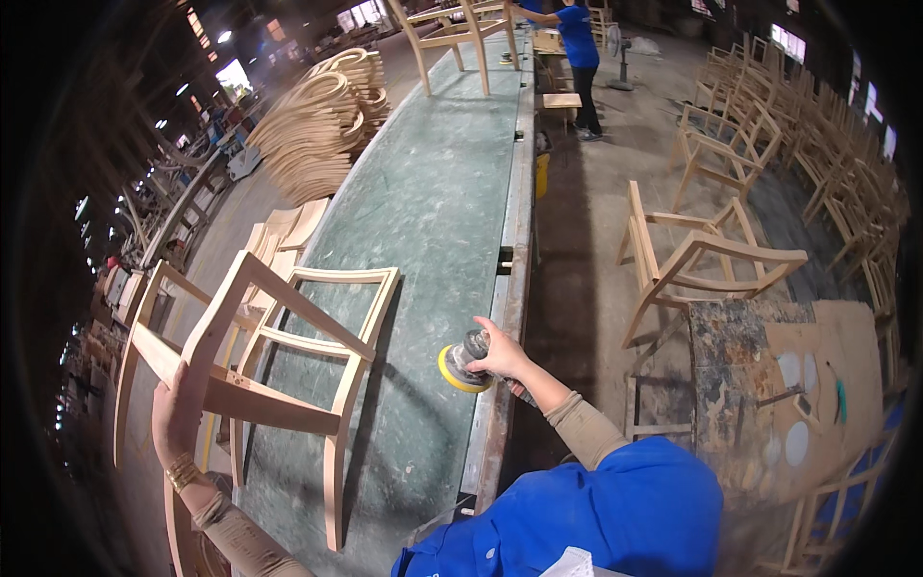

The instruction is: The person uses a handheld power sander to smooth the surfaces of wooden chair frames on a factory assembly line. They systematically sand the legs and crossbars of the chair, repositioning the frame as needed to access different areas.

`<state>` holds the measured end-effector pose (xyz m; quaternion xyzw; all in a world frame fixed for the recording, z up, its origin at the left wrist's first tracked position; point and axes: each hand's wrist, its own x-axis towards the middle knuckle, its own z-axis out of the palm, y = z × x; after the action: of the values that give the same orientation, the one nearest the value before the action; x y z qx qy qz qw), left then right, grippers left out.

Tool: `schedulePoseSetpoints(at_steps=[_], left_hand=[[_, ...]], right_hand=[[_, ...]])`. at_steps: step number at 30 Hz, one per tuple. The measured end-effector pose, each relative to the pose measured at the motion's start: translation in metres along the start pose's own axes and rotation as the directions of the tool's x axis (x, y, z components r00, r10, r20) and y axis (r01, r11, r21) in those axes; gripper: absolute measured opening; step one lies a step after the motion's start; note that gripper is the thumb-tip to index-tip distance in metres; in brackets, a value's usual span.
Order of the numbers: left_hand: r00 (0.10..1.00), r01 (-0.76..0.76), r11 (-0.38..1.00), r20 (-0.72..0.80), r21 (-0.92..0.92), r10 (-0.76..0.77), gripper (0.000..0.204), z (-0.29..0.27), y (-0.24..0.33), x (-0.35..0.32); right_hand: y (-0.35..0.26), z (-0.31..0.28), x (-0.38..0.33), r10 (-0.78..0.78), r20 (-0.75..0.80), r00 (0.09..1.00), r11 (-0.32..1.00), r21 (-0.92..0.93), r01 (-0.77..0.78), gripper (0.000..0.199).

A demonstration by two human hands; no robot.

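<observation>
A bare wooden chair frame (288,409) stands tilted on the left side of the long green-topped bench (413,202). My left hand (180,413) is closed around a rail at its near left corner, with the fingertips partly hidden behind the wood. To the right of the chair, by the bench's right edge, my right hand (502,354) grips a small orbital sander (473,348) with a yellow pad rim. The sander is apart from the chair, and I cannot tell whether its pad touches the bench top.
Curved wooden parts (322,125) are stacked left of the bench. Another chair frame (461,38) stands at its far end, near a person in blue (579,43). On the right are a chair frame (687,260), a cardboard-covered table (836,385) and rows of chair frames (817,144).
</observation>
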<state>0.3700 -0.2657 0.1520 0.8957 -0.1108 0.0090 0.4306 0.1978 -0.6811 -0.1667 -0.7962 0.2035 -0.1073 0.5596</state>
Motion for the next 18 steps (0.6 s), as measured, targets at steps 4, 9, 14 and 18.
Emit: schedulePoseSetpoints(at_steps=[4, 9, 14, 18], left_hand=[[0.999, 0.040, 0.995, -0.006, -0.091, -0.041, 0.051, -0.006, -0.008, 0.011], [0.930, -0.361, 0.921, 0.020, -0.148, 0.368, 0.033, -0.011, -0.037, 0.010], [0.997, 0.077, 0.996, -0.016, 0.036, -0.076, 0.056, -0.022, -0.026, 0.039], [0.968, 0.251, 0.888, -0.120, 0.385, -0.221, 0.078, -0.042, -0.033, 0.046]], right_hand=[[0.003, 0.013, 0.007, -0.015, 0.005, 1.000, 0.995, -0.096, 0.015, 0.102], [0.012, 0.033, 0.010, -0.093, 0.020, 0.995, 0.992, -0.080, 0.095, 0.100], [0.010, 0.036, 0.010, -0.078, 0.046, 0.996, 0.993, -0.085, 0.082, 0.102], [0.005, 0.038, 0.010, -0.044, 0.114, 0.993, 0.996, -0.068, 0.052, 0.101]])
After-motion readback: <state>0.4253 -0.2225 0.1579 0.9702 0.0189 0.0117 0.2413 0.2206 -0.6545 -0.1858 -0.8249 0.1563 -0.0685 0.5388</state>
